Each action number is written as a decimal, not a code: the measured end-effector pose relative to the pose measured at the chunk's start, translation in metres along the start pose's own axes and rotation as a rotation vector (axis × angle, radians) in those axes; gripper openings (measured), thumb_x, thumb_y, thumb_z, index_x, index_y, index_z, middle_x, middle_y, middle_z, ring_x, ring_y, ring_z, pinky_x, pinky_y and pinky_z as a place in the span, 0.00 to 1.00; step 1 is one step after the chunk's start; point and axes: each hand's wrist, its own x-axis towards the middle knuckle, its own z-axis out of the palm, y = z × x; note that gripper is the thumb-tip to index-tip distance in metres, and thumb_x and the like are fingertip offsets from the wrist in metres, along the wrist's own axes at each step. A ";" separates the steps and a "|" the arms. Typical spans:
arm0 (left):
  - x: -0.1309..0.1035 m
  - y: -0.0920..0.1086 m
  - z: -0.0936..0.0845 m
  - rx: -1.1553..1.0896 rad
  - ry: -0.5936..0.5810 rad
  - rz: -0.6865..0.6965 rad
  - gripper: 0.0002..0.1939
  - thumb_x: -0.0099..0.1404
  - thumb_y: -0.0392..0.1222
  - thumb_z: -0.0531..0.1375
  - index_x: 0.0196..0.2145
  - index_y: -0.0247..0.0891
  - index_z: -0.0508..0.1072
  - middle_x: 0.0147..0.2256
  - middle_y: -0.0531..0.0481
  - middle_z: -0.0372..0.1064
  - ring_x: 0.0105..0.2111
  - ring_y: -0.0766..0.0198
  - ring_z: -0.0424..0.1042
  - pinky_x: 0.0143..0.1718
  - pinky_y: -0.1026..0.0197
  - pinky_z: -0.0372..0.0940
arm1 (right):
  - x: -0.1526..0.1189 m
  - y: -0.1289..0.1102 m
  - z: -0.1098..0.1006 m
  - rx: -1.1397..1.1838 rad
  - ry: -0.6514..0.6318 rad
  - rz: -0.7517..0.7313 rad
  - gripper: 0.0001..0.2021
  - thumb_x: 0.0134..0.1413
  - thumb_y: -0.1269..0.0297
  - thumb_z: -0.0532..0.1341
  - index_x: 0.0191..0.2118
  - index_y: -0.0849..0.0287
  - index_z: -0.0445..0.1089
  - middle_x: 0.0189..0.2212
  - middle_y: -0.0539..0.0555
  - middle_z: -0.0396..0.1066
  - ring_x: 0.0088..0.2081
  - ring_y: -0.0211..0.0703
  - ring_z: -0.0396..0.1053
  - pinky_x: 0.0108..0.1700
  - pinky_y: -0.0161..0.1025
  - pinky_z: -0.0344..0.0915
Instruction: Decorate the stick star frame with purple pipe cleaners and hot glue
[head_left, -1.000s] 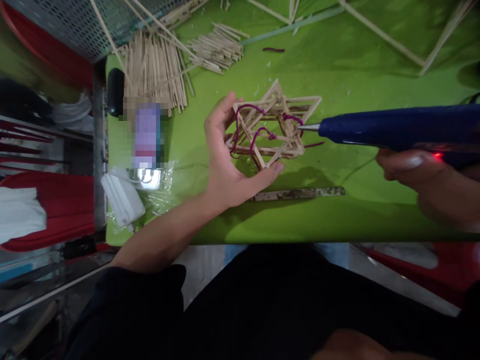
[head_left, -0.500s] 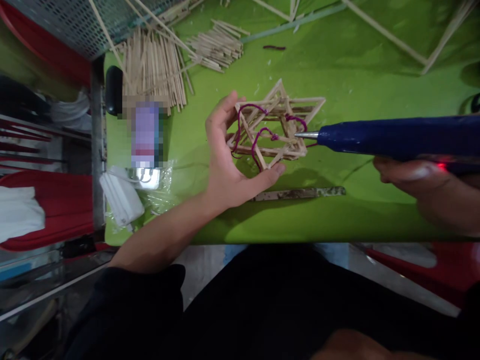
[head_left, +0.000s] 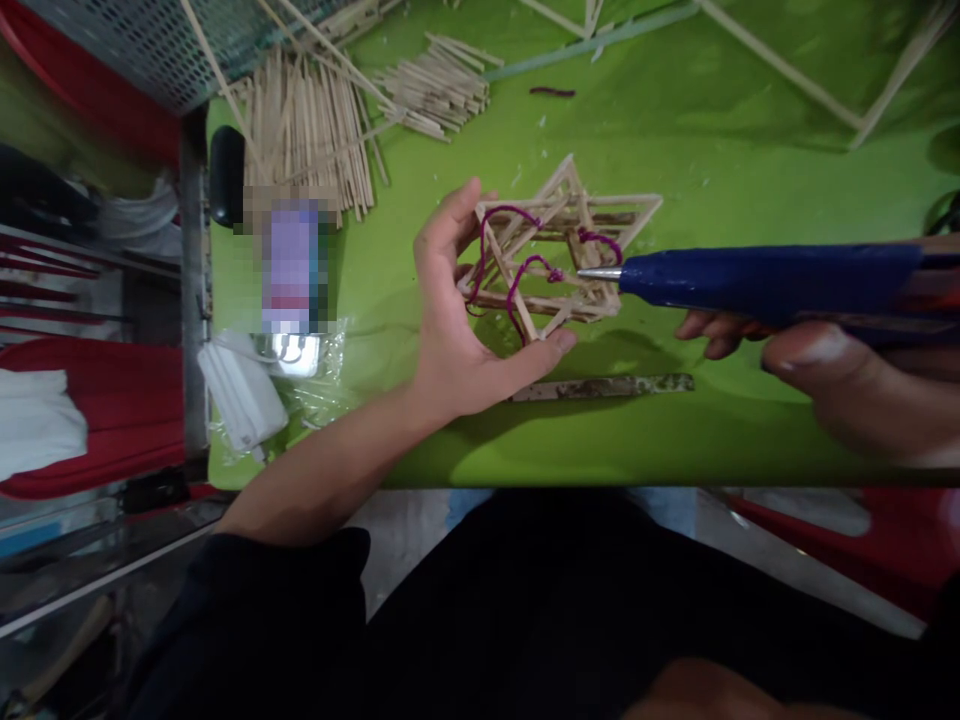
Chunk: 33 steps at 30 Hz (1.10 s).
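A star-shaped frame of thin wooden sticks is gripped at its left side by my left hand, thumb at the lower edge and fingers behind the upper left corner. Purple cords loop over the frame, with knots at some ends. My right hand is closed around a blue glue gun, its fingers partly hidden behind the tool. The gun's metal tip points left and lies over the inside of the star near a cord knot; I cannot tell whether it touches.
A flat, stained strip lies below the star on the green table. Bundles of sticks and a short purple cord piece lie farther back. At left are a white charger-like block, a black object and a mesh basket.
The glue gun's tip has moved slightly left, further over the star. More of my right hand's fingers show beneath the gun. The star has shifted a little right in view.
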 end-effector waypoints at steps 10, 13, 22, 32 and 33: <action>0.007 0.017 0.001 -0.015 -0.042 -0.053 0.59 0.71 0.78 0.73 0.85 0.73 0.46 0.80 0.50 0.54 0.87 0.34 0.55 0.89 0.28 0.62 | 0.001 -0.009 0.004 -0.010 -0.059 -0.096 0.15 0.71 0.45 0.79 0.50 0.49 0.92 0.37 0.56 0.90 0.35 0.41 0.88 0.31 0.38 0.79; 0.007 0.019 0.002 -0.016 -0.056 -0.069 0.60 0.70 0.79 0.73 0.85 0.73 0.46 0.80 0.50 0.55 0.87 0.34 0.55 0.89 0.28 0.62 | 0.000 -0.010 0.005 -0.040 -0.053 -0.102 0.17 0.71 0.42 0.79 0.51 0.50 0.92 0.37 0.57 0.90 0.34 0.41 0.87 0.30 0.39 0.79; 0.004 0.022 0.006 -0.023 -0.096 -0.114 0.62 0.67 0.80 0.74 0.85 0.74 0.45 0.80 0.49 0.57 0.87 0.34 0.54 0.89 0.29 0.62 | -0.003 -0.006 0.001 -0.074 -0.023 -0.086 0.23 0.69 0.35 0.77 0.52 0.47 0.92 0.37 0.57 0.90 0.32 0.41 0.85 0.29 0.41 0.75; -0.021 -0.011 0.002 -0.004 -0.106 -0.151 0.65 0.64 0.83 0.74 0.85 0.75 0.43 0.80 0.48 0.56 0.87 0.33 0.53 0.88 0.29 0.62 | -0.003 -0.004 -0.004 -0.099 -0.044 -0.100 0.25 0.68 0.32 0.76 0.53 0.45 0.94 0.39 0.57 0.91 0.35 0.48 0.87 0.32 0.44 0.78; -0.023 -0.016 0.003 -0.001 -0.056 -0.129 0.64 0.64 0.84 0.73 0.84 0.74 0.43 0.80 0.47 0.55 0.86 0.33 0.55 0.87 0.29 0.63 | -0.003 -0.004 -0.004 -0.081 -0.035 -0.066 0.25 0.65 0.31 0.77 0.51 0.46 0.94 0.38 0.58 0.90 0.34 0.48 0.86 0.31 0.44 0.78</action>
